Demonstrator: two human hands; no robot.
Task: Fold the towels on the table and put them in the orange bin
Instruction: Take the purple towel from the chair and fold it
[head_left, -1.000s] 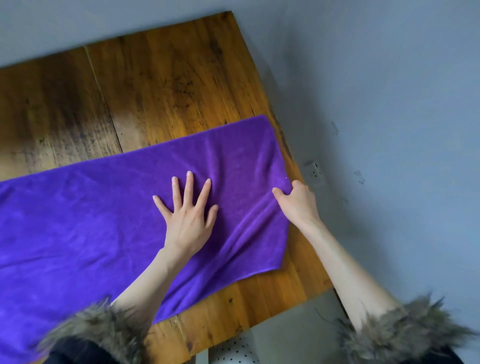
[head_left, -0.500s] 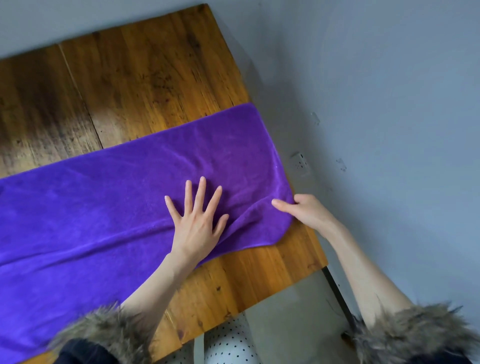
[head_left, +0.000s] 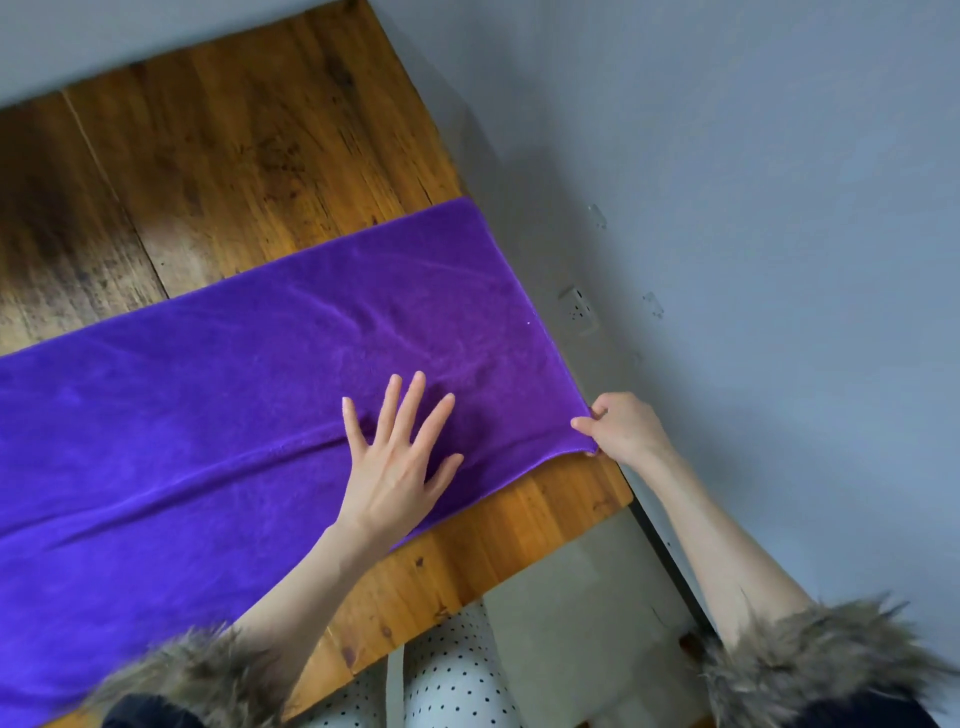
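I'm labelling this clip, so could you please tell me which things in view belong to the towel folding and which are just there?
Part of the job:
purple towel, spread on the wooden table
left hand, pressed flat on it
right hand, pinching its near corner

Just there:
wall socket
grey wall

The orange bin is not in view.

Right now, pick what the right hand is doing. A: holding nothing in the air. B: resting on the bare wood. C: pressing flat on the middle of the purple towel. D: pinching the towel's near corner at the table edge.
D: the right hand pinches the purple towel's corner.
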